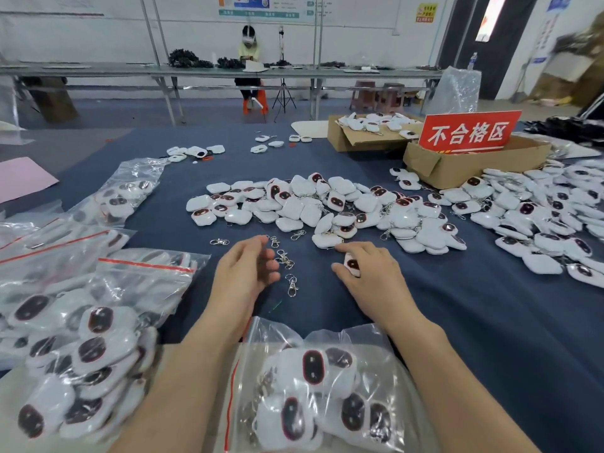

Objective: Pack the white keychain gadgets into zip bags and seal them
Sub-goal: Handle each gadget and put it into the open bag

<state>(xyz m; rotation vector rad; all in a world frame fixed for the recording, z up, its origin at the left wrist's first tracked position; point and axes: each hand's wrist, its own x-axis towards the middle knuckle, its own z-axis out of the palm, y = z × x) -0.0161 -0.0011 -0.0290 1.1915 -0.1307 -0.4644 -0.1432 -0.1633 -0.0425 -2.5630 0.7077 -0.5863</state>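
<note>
A heap of white keychain gadgets [313, 204] with dark oval faces lies across the middle of the dark blue table [457, 322]. My right hand [369, 273] grips one white gadget [352, 265] just in front of the heap. My left hand [245, 266] hovers beside it with loosely curled fingers and holds nothing. Loose metal clasps [287, 266] lie between my hands. A clear zip bag [313, 387] with several gadgets inside lies between my forearms at the near edge; its mouth faces the heap.
Filled zip bags [85, 322] with red seal lines pile up at the left. More gadgets [555, 217] spread at the right. Two cardboard boxes [464, 165] and a red sign [469, 132] stand at the back right. A person sits at a far bench.
</note>
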